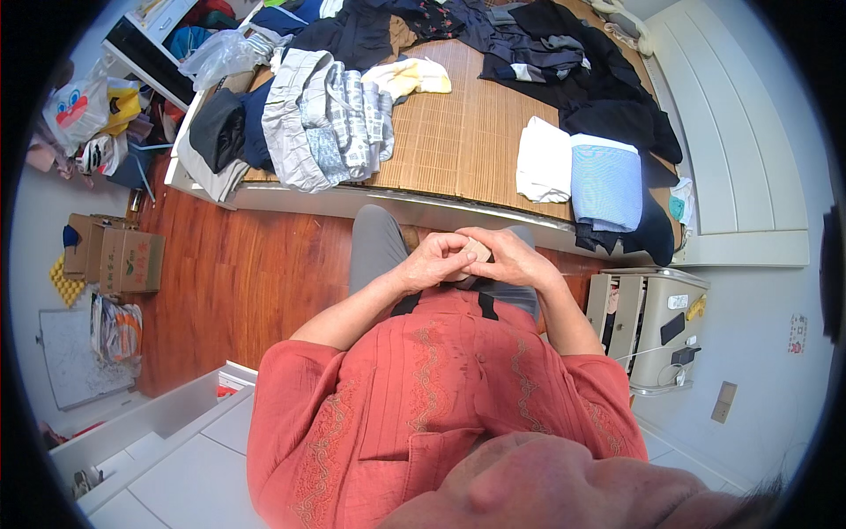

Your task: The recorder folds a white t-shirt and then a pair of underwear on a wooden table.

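Observation:
My left hand (433, 263) and my right hand (515, 256) meet in front of my waist. Between them is a small beige object (478, 249), mostly covered by fingers, so its kind is unclear. Both hands have fingers closed around it. Past my knees stands a bed with a bamboo mat (456, 139). On its near right edge lie a folded white cloth (543, 161) and a folded blue-striped garment (606, 182). Folded grey shorts (294, 119) and patterned garments (350, 122) lie on the left side.
Dark clothes (595, 73) are heaped across the right and far bed. At right, a bedside cabinet (661, 291) has drawers pulled out and a phone (672, 328) on top. Cardboard boxes (132, 261) sit on the wooden floor (218, 278) at left. An open drawer (152, 413) juts out at lower left.

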`<state>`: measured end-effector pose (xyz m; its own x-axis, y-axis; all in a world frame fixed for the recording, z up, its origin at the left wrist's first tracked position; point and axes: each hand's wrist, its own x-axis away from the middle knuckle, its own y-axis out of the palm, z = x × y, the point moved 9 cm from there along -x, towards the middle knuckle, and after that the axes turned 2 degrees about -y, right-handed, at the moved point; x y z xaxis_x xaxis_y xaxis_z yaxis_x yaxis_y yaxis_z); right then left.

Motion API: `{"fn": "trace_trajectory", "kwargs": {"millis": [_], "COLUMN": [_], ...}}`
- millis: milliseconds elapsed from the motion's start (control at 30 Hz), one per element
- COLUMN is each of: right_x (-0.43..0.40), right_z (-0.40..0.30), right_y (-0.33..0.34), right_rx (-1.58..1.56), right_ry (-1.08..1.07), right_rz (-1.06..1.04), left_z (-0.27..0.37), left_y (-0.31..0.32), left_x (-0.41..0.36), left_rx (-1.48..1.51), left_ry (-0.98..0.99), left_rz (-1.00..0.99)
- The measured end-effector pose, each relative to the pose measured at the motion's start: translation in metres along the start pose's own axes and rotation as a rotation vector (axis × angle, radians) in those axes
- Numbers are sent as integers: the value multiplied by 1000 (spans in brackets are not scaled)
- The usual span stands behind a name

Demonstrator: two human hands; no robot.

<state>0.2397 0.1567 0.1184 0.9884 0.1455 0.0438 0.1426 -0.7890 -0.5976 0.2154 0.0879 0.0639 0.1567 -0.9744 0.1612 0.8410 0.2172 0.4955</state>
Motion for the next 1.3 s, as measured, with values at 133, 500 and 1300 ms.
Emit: {"fn": "trace_trajectory", "kwargs": {"millis": [133, 500, 1300], "right_x": [-1, -3, -4], "right_z": [-4, -2, -7], "right_y": [0, 1, 0], "right_rx": [-25, -3, -60], "right_ry": [0, -3, 0], "right_rz": [-12, 5, 40], "left_z": [-1, 1, 2], "left_y": [-1, -1, -5], "left_x": [0, 1, 3], "left_rx": [-5, 2, -21], "left_ry": [-6, 0, -3], "left_rz": [6, 43, 91]}}
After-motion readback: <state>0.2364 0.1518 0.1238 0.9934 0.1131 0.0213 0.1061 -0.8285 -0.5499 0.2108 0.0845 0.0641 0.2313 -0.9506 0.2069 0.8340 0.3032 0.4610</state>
